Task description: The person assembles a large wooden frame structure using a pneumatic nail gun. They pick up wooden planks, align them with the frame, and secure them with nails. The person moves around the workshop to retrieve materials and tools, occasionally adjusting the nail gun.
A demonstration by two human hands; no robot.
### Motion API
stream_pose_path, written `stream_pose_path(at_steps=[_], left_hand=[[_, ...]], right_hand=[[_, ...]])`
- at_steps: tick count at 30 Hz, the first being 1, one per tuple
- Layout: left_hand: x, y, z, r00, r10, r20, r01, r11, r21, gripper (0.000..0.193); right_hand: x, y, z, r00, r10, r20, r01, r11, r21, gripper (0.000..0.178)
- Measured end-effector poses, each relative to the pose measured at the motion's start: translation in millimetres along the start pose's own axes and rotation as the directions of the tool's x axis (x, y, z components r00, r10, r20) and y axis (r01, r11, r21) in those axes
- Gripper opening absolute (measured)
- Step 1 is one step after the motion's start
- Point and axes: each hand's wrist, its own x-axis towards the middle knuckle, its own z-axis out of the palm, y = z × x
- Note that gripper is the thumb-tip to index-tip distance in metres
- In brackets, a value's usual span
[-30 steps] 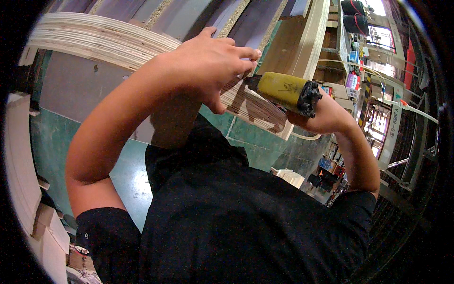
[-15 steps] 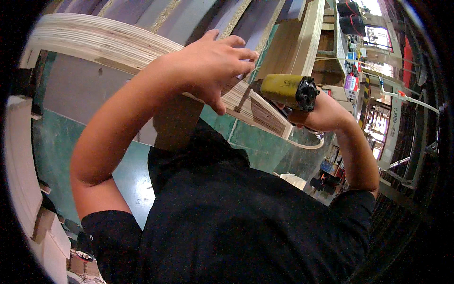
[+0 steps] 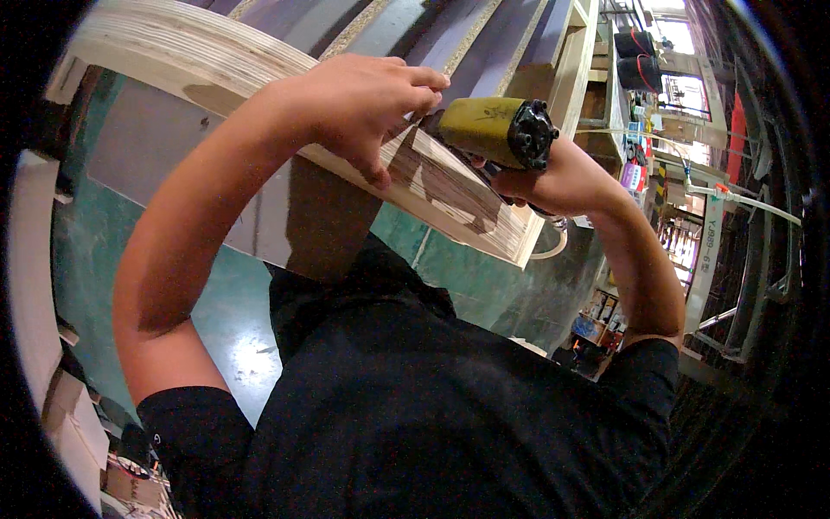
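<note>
My left hand (image 3: 367, 108) lies across a pale laminated wood beam (image 3: 233, 65), fingers curled toward its far side and thumb on the near side. In my right hand (image 3: 566, 182) is a yellow air nail gun (image 3: 484, 125) with a black end cap, held by its handle. Its nose is hidden close to the beam's top, just right of my left fingers. A pale hose (image 3: 553, 248) shows below the gun hand, past the beam's end.
Grey-purple panels (image 3: 389, 39) and rough-edged strips lie beyond the beam. A grey board (image 3: 147, 147) hangs below its near side. More timber (image 3: 35, 285) stands at far left. Green floor (image 3: 458, 272) shows beneath; shelves and boxes (image 3: 635, 177) stand at right.
The nail gun and my right hand have moved left and up, closer to my left hand. My left hand has shifted slightly left, its fingers less spread. The view has shifted a little.
</note>
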Motion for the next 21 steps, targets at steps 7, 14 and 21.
stream_pose_path(at_steps=[7, 14, 21], left_hand=[[2, 1, 10, 1.0, -0.021, -0.018, 0.021, 0.999, -0.034, 0.095], [2, 1, 10, 0.998, -0.063, -0.013, 0.062, 0.998, -0.013, 0.099], [7, -1, 6, 0.999, -0.046, 0.015, 0.045, 0.999, 0.026, 0.097]], right_hand=[[5, 2, 5, 0.998, -0.064, -0.024, 0.063, 0.997, -0.035, 0.044], [11, 1, 2, 0.99, -0.141, -0.023, 0.137, 0.981, -0.139, 0.039], [8, 14, 2, 0.978, -0.206, -0.035, 0.2, 0.972, -0.126, 0.035]])
